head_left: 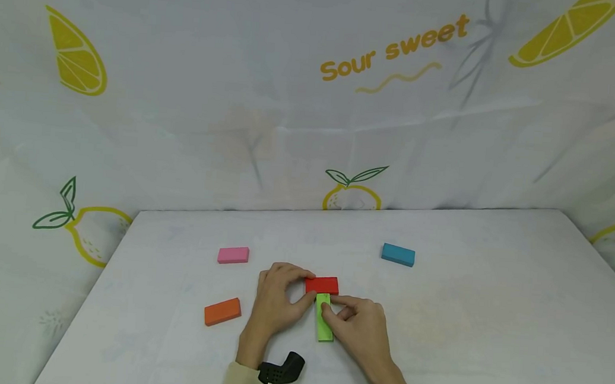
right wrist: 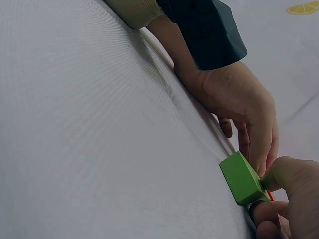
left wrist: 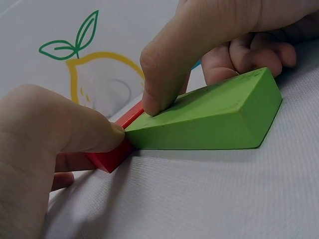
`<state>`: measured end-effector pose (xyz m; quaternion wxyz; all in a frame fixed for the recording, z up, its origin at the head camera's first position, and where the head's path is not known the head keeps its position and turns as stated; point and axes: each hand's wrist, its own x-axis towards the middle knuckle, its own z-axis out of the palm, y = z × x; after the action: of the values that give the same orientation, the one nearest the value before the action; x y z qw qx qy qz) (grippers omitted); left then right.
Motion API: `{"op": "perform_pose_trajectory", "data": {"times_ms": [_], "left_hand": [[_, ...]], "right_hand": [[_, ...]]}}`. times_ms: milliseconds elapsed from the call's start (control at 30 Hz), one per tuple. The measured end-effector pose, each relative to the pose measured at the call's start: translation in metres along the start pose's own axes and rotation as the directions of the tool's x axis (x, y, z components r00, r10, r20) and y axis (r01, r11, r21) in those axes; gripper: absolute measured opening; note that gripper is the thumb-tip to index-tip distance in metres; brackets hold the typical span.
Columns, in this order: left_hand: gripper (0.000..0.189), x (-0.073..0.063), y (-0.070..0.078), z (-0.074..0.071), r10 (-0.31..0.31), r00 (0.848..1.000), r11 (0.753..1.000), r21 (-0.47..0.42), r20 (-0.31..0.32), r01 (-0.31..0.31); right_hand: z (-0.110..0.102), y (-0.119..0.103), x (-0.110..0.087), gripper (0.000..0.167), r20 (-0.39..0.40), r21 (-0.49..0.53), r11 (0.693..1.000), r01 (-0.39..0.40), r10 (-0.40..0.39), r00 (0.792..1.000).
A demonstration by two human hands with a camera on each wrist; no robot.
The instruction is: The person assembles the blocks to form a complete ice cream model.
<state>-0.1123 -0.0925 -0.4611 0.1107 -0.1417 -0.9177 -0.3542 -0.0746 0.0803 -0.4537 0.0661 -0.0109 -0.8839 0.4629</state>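
Note:
A red block (head_left: 322,284) lies crosswise on the white table, and a green block (head_left: 324,321) meets the middle of its near long side, so the two form a T. My left hand (head_left: 277,300) holds the red block by its left part, thumb on the near side and index finger at the far left corner. With my right hand (head_left: 363,333) I pinch the green block near its far end, thumb on top. In the left wrist view the green block (left wrist: 209,114) touches the red block (left wrist: 112,154). The right index fingertip is partly hidden there.
To the left lie a pink block (head_left: 233,255) and an orange block (head_left: 222,312). A blue block (head_left: 398,255) sits farther back on the right. Behind the table (head_left: 491,324) hangs a white cloth (head_left: 215,60) with lemon prints. A black wrist device (head_left: 281,370) is on my left wrist.

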Motion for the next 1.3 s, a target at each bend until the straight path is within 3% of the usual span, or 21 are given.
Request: {"op": "perform_pose_trajectory", "data": {"times_ms": [1300], "left_hand": [[0.022, 0.0003, 0.0002, 0.0007, -0.001, 1.0, 1.0, 0.002, -0.002, 0.001]], "right_hand": [[0.001, 0.0016, 0.0, 0.02, 0.01, -0.002, 1.0, -0.03, 0.03, 0.999]]}}
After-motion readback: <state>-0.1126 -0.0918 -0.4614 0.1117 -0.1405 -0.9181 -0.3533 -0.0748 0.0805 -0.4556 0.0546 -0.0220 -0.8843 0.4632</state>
